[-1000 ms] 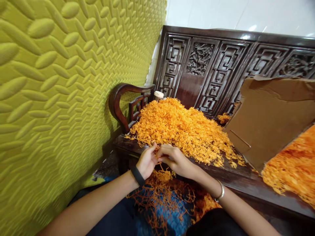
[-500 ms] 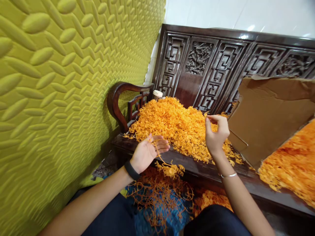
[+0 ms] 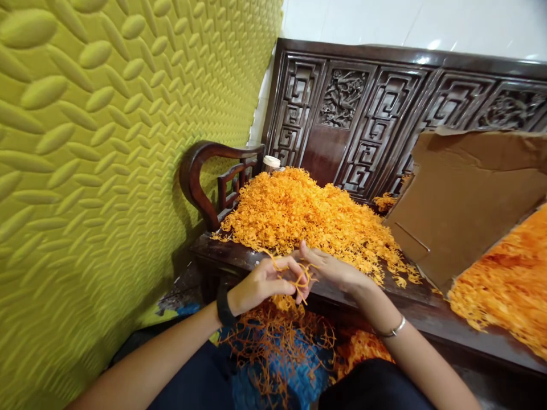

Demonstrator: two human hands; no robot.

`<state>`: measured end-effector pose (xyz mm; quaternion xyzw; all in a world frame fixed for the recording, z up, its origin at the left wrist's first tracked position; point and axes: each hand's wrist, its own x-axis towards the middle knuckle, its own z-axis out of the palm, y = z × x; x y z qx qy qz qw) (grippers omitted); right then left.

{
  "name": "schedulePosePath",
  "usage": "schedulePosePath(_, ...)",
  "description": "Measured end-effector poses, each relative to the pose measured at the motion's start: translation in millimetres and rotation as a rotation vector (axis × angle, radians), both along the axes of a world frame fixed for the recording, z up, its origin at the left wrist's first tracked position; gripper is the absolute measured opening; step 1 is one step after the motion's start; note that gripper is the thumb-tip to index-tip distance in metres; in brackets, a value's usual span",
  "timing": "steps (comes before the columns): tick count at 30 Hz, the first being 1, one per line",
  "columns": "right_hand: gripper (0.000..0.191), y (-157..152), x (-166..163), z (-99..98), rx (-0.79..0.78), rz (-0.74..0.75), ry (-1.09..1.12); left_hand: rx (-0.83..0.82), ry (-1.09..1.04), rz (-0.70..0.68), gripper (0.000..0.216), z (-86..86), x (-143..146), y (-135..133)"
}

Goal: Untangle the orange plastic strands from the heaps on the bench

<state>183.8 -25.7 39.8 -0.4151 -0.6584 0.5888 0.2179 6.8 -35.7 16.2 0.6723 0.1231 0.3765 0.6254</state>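
My left hand (image 3: 267, 282), with a black band at the wrist, is closed with its thumb and fingers around a thin orange branching plastic strand (image 3: 304, 278). My right hand (image 3: 333, 267), wearing a silver bangle, meets it from the right. Its thumb points up, apart from the fingers, whose tips are partly hidden behind the strand and my left fingers. Just beyond both hands is a big heap of small orange plastic pieces (image 3: 307, 208) on a dark wooden bench (image 3: 256, 259). Below them, darker orange bare strands (image 3: 273, 347) lie over blue plastic sheeting (image 3: 245, 381) between my knees.
A sheet of brown cardboard (image 3: 474, 193) leans on the bench at right, beside another orange heap (image 3: 508, 279). A white-lidded jar (image 3: 272, 163) stands behind the first heap. The carved backrest (image 3: 342, 102) and a yellow embossed mat wall (image 3: 106, 142) bound the area.
My right hand has come down and left from over the heap to my left hand. The left hand, flat and palm up before, has curled around the strand.
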Motion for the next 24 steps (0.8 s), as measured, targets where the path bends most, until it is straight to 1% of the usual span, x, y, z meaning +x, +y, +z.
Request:
schedulePosePath(1, 0.058, 0, -2, -3.6, -0.060, 0.000, 0.067, 0.090, 0.077, 0.010, 0.008, 0.4, 1, -4)
schedulePosePath(3, 0.055, -1, -7, -9.1, -0.175, 0.033, 0.175, 0.328, 0.214, 0.060, 0.009, -0.2, 3, -11)
schedulePosePath(5, 0.050, -3, -11, -10.9, -0.259, 0.065, 0.228, 0.615, 0.311, 0.153, 0.012, -2.6, 7, -19)
schedulePosePath(6, 0.046, -4, -13, -10.3, -0.274, 0.070, 0.241, 0.766, 0.350, 0.217, 0.012, -4.2, 9, -24)
schedulePosePath(9, 0.030, -11, -15, -3.0, -0.228, 0.078, 0.313, 1.175, 0.455, 0.444, 0.016, -7.7, 13, -38)
schedulePosePath(11, 0.019, -18, -16, 4.5, -0.110, 0.070, 0.392, 1.353, 0.475, 0.565, 0.021, -7.7, 15, -46)
schedulePosePath(14, 0.012, -30, -19, 14.4, 0.154, -0.022, 0.477, 1.461, 0.396, 0.695, 0.026, -6.9, 15, -52)
schedulePosePath(17, 0.010, -40, -24, 18.4, 0.411, -0.160, 0.513, 1.520, 0.283, 0.773, 0.023, -9.1, 16, -49)
schedulePosePath(20, 0.014, -40, -23, 18.4, 0.583, -0.334, 0.539, 1.568, 0.240, 0.897, 0.025, -12.2, 15, -46)
schedulePosePath(21, 0.015, -38, -20, 18.3, 0.625, -0.400, 0.558, 1.559, 0.233, 0.934, 0.029, -12.3, 15, -46)
schedulePosePath(22, 0.016, -36, -17, 18.4, 0.663, -0.463, 0.576, 1.515, 0.214, 0.955, 0.035, -11.8, 14, -45)
schedulePosePath(23, 0.017, -33, -12, 18.7, 0.696, -0.516, 0.588, 1.415, 0.178, 0.962, 0.042, -10.6, 13, -44)
schedulePosePath(24, 0.017, -30, -8, 19.2, 0.727, -0.551, 0.592, 1.254, 0.136, 0.949, 0.048, -9.1, 11, -42)
